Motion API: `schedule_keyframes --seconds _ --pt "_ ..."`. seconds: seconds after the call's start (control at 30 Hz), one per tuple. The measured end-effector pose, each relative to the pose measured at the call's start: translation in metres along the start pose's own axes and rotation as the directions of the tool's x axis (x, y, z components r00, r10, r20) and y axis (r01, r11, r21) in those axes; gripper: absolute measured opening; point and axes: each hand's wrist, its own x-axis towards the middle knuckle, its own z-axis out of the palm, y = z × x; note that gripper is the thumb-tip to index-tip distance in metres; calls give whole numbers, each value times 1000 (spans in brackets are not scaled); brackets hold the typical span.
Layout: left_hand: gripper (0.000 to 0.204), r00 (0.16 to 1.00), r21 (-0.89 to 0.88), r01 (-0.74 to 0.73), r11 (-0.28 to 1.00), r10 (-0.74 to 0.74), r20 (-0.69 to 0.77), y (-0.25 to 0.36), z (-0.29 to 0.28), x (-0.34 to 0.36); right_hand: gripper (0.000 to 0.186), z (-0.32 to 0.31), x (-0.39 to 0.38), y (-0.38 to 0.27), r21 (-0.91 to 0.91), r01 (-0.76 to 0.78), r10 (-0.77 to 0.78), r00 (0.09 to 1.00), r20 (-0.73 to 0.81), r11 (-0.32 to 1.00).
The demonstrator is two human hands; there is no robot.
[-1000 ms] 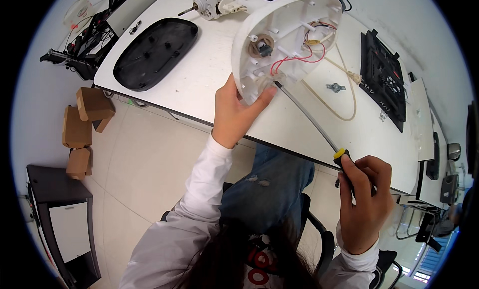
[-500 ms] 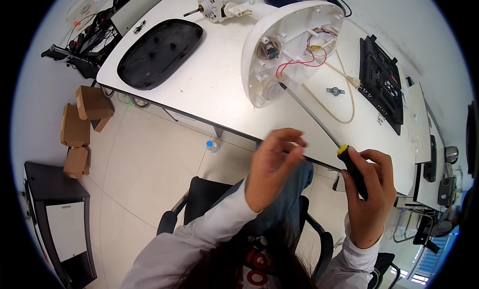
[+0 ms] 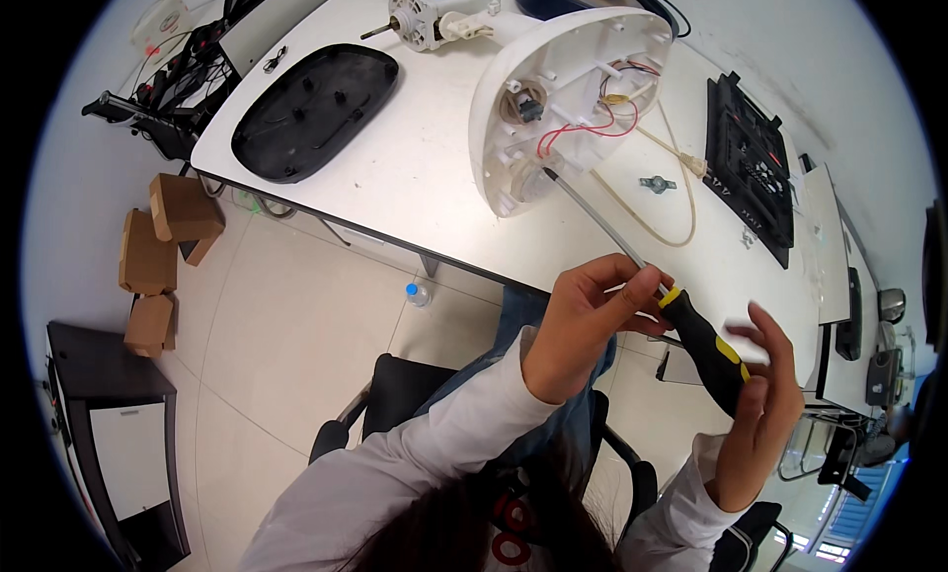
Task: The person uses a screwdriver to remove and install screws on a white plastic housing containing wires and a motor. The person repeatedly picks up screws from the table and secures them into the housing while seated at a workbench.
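Note:
A long screwdriver [image 3: 707, 343] with a black and yellow handle slants from lower right to upper left. My left hand [image 3: 596, 320] is closed on its shaft just below the handle. Beside the handle's rear end my right hand [image 3: 762, 414] is open, its fingers apart and partly blurred; whether the thumb touches the handle I cannot tell. The screwdriver's tip reaches the lower part of a white plastic fan base [image 3: 496, 113], which lies with its hollow inside showing. Red wires [image 3: 590, 130] and white posts show within it. What the tip meets there is too small to tell.
On the white table [image 3: 395, 192] lie a black oval cover [image 3: 314, 113], a motor [image 3: 427, 17] joined to the base's neck, a small grey metal part [image 3: 657, 185], a pale power cord [image 3: 647, 226] and a black tool case [image 3: 750, 167]. A chair [image 3: 405, 389] is beside my legs.
My left hand has moved right and taken hold of the screwdriver's shaft. My right hand has loosened from the handle and shifted slightly right and down.

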Motion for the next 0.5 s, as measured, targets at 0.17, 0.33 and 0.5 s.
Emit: schedule_keyframes --seconds 0.17,0.33,0.5 --pt "30 1000 20 8 1000 -8 0 4 -3 -3 49 1 -23 11 186 -261 244 964 108 947" --pt "46 996 -21 -41 999 40 -74 12 -16 4 48 10 -27 14 273 -203 224 973 -50 940" --pt "57 985 -360 -122 925 69 -157 31 -30 15 53 15 -31 17 301 -130 172 978 -118 945"
